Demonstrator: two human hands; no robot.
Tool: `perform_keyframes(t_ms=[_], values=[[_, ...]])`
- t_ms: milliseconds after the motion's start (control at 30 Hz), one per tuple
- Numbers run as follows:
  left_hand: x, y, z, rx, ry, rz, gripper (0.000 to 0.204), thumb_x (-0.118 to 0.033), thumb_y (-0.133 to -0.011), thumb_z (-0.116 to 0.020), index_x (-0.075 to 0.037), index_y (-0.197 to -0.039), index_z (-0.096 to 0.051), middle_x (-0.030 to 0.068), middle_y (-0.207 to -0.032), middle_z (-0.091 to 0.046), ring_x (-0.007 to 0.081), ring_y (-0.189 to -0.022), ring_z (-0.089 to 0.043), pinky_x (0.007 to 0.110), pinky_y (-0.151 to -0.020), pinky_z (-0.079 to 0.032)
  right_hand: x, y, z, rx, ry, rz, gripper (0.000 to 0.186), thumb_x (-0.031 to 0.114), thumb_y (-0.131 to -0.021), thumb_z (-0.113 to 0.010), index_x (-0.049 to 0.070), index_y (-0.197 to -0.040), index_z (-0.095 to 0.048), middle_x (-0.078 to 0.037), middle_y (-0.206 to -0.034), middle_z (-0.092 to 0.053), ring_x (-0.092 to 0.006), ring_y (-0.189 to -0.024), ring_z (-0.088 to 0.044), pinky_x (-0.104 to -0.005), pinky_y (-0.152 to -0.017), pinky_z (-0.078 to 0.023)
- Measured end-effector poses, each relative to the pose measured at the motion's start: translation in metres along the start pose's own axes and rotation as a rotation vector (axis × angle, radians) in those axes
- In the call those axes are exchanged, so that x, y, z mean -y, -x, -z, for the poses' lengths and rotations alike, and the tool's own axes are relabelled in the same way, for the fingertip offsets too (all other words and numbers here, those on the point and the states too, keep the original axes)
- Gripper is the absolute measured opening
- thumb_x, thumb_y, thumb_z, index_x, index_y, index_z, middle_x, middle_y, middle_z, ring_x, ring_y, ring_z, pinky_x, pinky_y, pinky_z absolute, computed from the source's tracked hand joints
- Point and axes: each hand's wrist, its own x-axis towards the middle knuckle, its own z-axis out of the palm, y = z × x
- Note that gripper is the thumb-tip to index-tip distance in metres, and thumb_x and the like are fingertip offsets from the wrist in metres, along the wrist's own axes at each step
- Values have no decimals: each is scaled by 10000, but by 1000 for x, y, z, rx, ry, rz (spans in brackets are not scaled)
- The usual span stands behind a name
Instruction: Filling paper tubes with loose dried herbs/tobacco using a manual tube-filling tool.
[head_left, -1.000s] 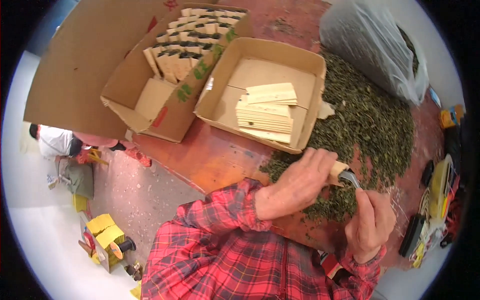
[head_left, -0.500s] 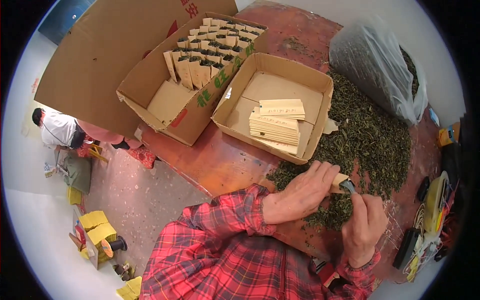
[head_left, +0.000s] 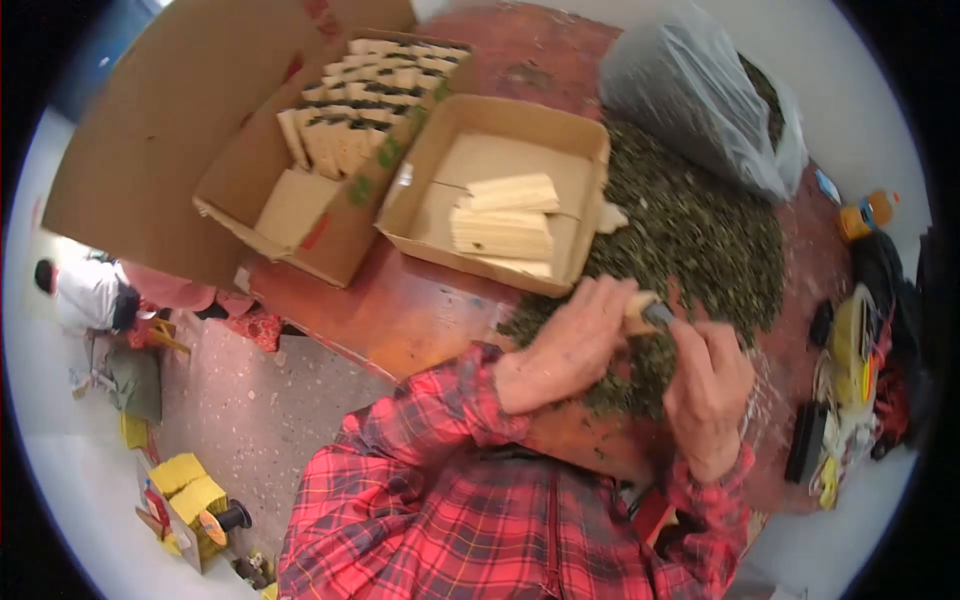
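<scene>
My left hand [head_left: 572, 338] is closed round a small tan paper bag [head_left: 637, 313], holding it tilted with its mouth toward my right hand. In my right hand [head_left: 708, 392] a small grey scoop [head_left: 657, 315] is pinched, its end at the bag's mouth. My fingers hide much of the bag and the scoop's handle. Both hands are over the near edge of a pile of dried dark-green leaves [head_left: 700, 225], which look like tea. A stack of flat paper bags [head_left: 500, 238] lies in a shallow cardboard box [head_left: 515, 155] beyond my left hand.
A bigger cardboard box [head_left: 300, 205] at far left holds rows of filled bags [head_left: 350, 105]. At the back right stands a clear plastic sack [head_left: 690, 100] of leaves. An orange bottle [head_left: 868, 215] and cords line the right edge. A person [head_left: 90, 290] is at far left.
The whole view has shifted, so the boxes and sack appear farther left and higher. The scoop stays at the bag's mouth, and both hands keep their hold.
</scene>
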Motion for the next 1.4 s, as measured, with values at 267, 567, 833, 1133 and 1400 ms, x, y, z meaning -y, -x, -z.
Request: perform_keyframes(t_ms=[267,567,833,1133,1400], values=[[6,-5,10,-16,47,-23,716,88,-796,-777,52,-1435,-458,259,-1211,-559,472,-1102,-565,501,-951,-491,-8,-2,2,-228,-71,82,453,-196,-696,-657,-30,-1110,-739,-144,-933,-682,-298,-736,-671,-379,-586,-524],[3,-4,11,17,36,-14,700,71,-822,-760,62,-1445,-441,262,-1200,-550,477,-1097,-560,506,-951,-489,-9,-2,-6,-279,-76,111,441,-201,-694,-668,-40,-1097,-742,-143,-916,-674,-288,-702,-655,-364,-559,-510],[4,-5,13,15,78,-1,698,46,-838,-773,66,-1448,-434,265,-1210,-552,478,-1103,-568,501,-944,-497,-16,0,-10,-349,-68,172,444,-204,-718,-695,-42,-1127,-755,-149,-949,-694,-275,-700,-660,-348,-554,-509],[4,-4,13,5,67,-3,704,54,-827,-775,58,-1446,-440,262,-1233,-556,478,-1121,-569,503,-951,-494,-14,-2,8,-369,-43,135,448,-221,-712,-693,-33,-1113,-761,-146,-935,-710,-284,-707,-674,-346,-566,-515],[2,-4,12,11,46,-1,709,66,-807,-782,49,-1433,-449,267,-1228,-554,486,-1117,-562,509,-952,-494,-11,-5,5,-268,-87,144,427,-205,-695,-683,-40,-1084,-742,-153,-921,-692,-286,-689,-655,-357,-549,-505]])
